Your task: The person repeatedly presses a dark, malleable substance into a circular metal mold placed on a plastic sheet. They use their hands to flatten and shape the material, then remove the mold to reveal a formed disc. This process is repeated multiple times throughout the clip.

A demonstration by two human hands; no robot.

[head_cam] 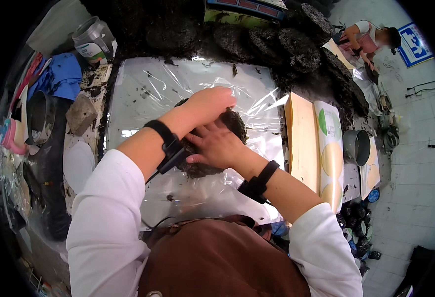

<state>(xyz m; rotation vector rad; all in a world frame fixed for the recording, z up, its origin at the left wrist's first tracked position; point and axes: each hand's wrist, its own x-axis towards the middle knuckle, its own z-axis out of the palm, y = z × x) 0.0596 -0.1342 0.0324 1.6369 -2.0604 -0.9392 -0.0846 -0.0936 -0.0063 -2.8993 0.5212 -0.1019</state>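
A round, dark cake of what looks like dried seaweed (199, 169) lies before me on a clear plastic sheet (199, 200). My right hand (217, 144) rests flat on top of the cake, its fingers apart and pointing left. Reaching over to the cake's far side is my left hand (213, 104), bent at the wrist. Its fingers curl down and are mostly hidden, so I cannot tell whether they grip the edge. Dark crumbs are scattered over the sheet.
More dark round cakes (299, 50) line the far side. To the right are a brown paper stack (302, 137), a printed bag (329, 148) and a metal ring (356, 147). A stone block (81, 115) and plastic jar (95, 41) stand left. Another person (365, 41) works at far right.
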